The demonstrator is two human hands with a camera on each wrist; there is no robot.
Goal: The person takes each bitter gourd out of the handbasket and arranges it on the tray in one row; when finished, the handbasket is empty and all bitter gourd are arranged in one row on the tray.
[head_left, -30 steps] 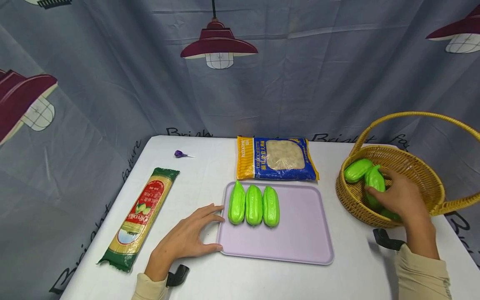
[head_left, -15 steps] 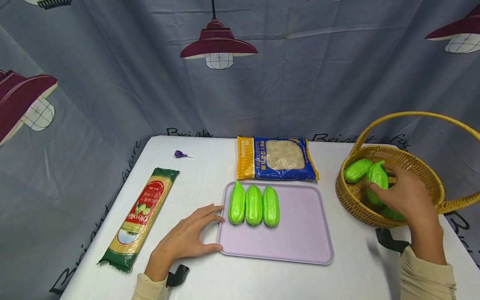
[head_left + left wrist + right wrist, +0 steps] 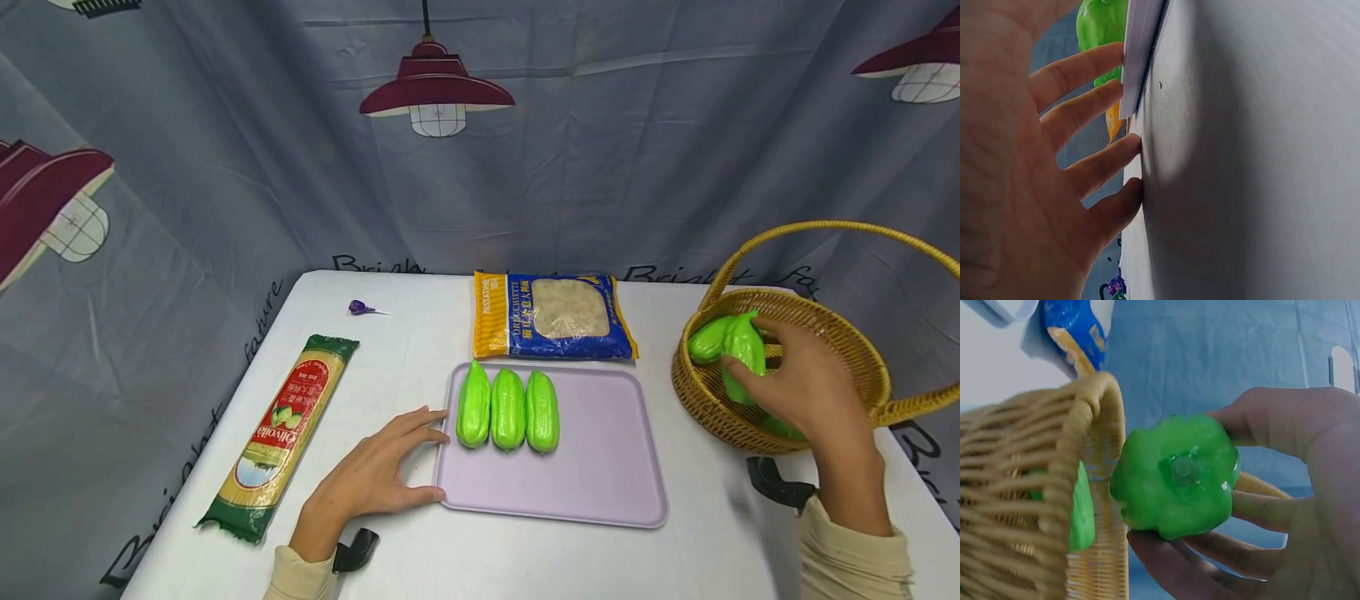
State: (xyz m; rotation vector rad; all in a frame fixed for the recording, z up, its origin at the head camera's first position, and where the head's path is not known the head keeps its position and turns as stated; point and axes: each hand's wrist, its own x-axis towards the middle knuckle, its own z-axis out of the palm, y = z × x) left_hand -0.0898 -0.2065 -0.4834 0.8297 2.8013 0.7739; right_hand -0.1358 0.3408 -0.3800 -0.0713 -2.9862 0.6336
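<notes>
My right hand (image 3: 813, 387) holds a plump green cucumber-like vegetable (image 3: 742, 354) between thumb and fingers, in the mouth of the wicker basket (image 3: 817, 329). In the right wrist view this glossy, lobed vegetable (image 3: 1172, 481) is seen end-on, beside the basket rim. Another green vegetable (image 3: 703, 343) lies in the basket to its left, and part of one more (image 3: 782, 427) shows under the hand. My left hand (image 3: 371, 475) is spread with its fingertips at the left edge of the lilac tray (image 3: 600, 450). Three similar vegetables (image 3: 507, 412) lie side by side on the tray's left part.
A blue and yellow pasta bag (image 3: 555, 318) lies behind the tray. At the left is a long green and red spaghetti packet (image 3: 281, 437). A small purple item with a thin pale tip (image 3: 360, 308) lies at the back left. The basket's tall handle (image 3: 832, 227) arches over it.
In the basket, the right hand and its vegetable shifted slightly right, then back left and up, so it now overlaps the vegetable beside it. The left hand has stayed still.
</notes>
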